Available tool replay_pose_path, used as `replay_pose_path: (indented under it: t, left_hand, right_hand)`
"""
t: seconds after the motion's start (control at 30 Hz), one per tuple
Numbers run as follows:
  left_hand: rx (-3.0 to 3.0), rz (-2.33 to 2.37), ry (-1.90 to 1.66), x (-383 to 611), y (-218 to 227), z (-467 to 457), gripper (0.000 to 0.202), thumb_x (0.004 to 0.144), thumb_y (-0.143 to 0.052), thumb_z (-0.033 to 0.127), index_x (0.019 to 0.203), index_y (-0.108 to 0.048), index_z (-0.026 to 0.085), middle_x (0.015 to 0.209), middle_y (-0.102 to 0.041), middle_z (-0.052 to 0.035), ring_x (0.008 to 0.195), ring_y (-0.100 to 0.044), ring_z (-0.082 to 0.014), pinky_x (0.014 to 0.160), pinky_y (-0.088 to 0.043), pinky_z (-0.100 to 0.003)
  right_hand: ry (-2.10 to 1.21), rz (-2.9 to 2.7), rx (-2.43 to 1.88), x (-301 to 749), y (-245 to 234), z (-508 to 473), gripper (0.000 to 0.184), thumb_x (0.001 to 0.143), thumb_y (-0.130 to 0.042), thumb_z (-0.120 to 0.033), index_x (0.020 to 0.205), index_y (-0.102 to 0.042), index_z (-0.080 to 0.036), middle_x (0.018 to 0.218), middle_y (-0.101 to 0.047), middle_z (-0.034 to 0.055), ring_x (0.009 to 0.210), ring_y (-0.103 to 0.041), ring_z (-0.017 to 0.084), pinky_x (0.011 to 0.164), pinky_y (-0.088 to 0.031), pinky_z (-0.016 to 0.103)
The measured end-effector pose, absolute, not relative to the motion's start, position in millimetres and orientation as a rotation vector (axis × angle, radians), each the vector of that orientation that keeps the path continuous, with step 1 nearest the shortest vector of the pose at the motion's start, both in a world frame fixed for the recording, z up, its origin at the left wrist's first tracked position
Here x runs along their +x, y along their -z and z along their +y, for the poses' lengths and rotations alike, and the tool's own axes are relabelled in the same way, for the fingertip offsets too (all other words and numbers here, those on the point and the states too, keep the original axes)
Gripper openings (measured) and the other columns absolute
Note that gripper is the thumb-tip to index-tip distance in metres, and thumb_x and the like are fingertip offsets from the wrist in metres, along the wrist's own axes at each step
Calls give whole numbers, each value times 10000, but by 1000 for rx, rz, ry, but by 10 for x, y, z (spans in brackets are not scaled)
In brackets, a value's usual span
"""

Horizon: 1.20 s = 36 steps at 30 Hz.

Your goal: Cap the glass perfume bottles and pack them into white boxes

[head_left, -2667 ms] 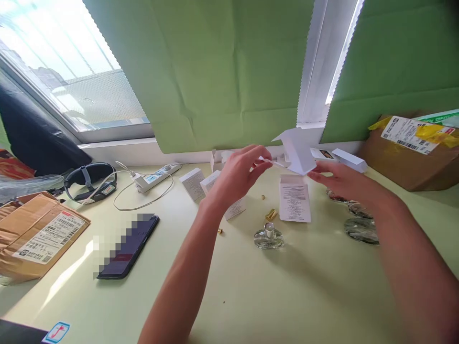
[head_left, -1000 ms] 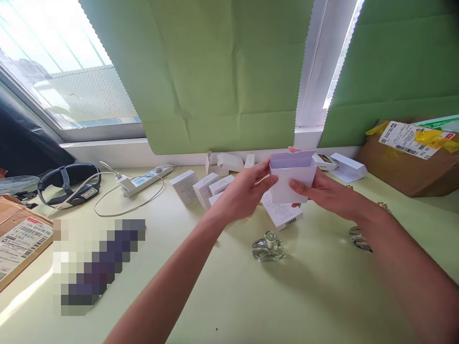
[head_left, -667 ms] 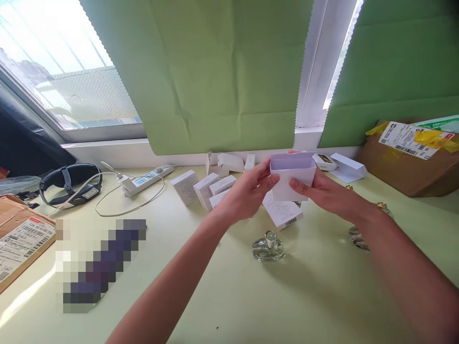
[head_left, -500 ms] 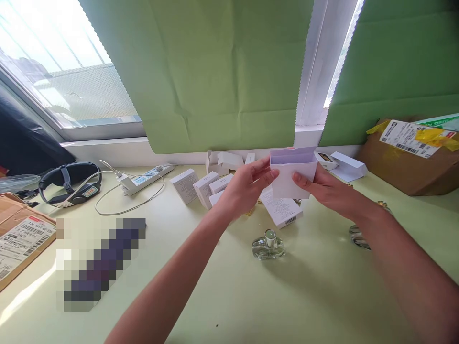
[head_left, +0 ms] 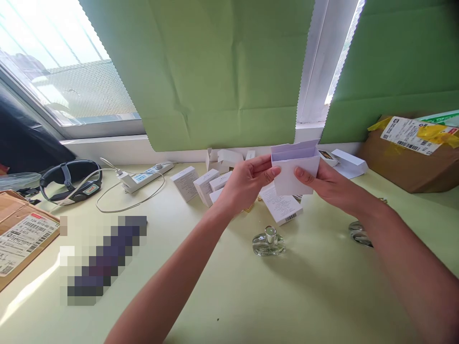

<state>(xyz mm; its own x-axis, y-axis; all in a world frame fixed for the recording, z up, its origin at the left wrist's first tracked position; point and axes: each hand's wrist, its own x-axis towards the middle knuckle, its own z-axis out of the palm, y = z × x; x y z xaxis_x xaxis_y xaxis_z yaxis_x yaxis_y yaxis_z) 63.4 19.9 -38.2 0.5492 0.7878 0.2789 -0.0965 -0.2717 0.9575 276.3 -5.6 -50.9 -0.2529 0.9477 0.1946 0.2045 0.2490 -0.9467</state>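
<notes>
An open-topped white paper box (head_left: 296, 180) is held above the table between my two hands. My left hand (head_left: 253, 179) grips its left side, thumb on the front face. On the right side my right hand (head_left: 322, 179) has its thumb pressed to the front and its fingers behind. The box's mouth faces up, with a raised flap at the back; its bottom is hidden. Below stands a clear glass perfume bottle (head_left: 268, 242) with a silver cap. A second glass bottle (head_left: 359, 234) is partly covered by my right forearm. A printed white box (head_left: 281, 206) lies under the held one.
Several white boxes (head_left: 184, 184) stand behind my left hand. At the left are a power strip (head_left: 145, 177) with a cable, a black headband device (head_left: 71, 181) and a labelled parcel (head_left: 27, 239). A taped brown carton (head_left: 412, 157) sits at the right, near an opened white carton (head_left: 347, 163).
The held box has shifted slightly up and to the right, with both hands still on it. The view has tilted a little; the other things stay in place.
</notes>
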Motion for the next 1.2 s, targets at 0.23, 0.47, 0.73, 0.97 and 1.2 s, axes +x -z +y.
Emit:
replay_pose_path:
  t: [0.23,0.47,0.73,0.97,1.2]
  left_hand:
    - [1568,597,-977,631,410,209,479,898,-707,382,1351,-630,246,1308,-689,-64,1172,-662,-217,1053,-514,-374]
    - [1583,579,-987,630,420,232,512,866,-729,447,1328,-646,243,1333,-673,-78,1223,-635,-244,1082,-495,-403]
    - [1562,635,-971,624,459,247,509,885,-705,441,1347,-627,241,1350,-660,-80,1215,-634,-232,1056,-508,-391]
    - [1684,620,-922,685,531,270,417,982,-538,479,1314,-634,246,1369,-641,-48,1255,-593,-208,1096,-458,-369]
    - [1899,1230,-583,645,834,429,565,941,-552,548,1383,-564,195,1234,-689,-137,1027,-673,-268,859,-548,-392]
  right_hand:
    - [-1086,-1632,-1148,2757,512,-53,459,961,-533,-573,1409,-495,-482,1459,-578,-56,1238,-573,256,1018,-511,428]
    - [-1048,-1688,-1072,2837,487,-29,459,949,-573,-546,1392,-523,-434,1462,-576,-31,1267,-561,262,1006,-541,404]
    - [-1100,-1668,-1055,2816,509,-24,469,952,-565,-547,1409,-522,-451,1459,-580,-38,1282,-554,271,1031,-529,453]
    - [-1109,-1564,-1132,2824,481,-7,429,897,-644,-559,1305,-620,-428,1392,-640,-35,1228,-600,279,1009,-543,446]
    - [-978,-1493,-1212,2984,435,-3,435,904,-619,-588,1293,-632,-395,1367,-661,-7,1234,-595,270,1075,-484,451]
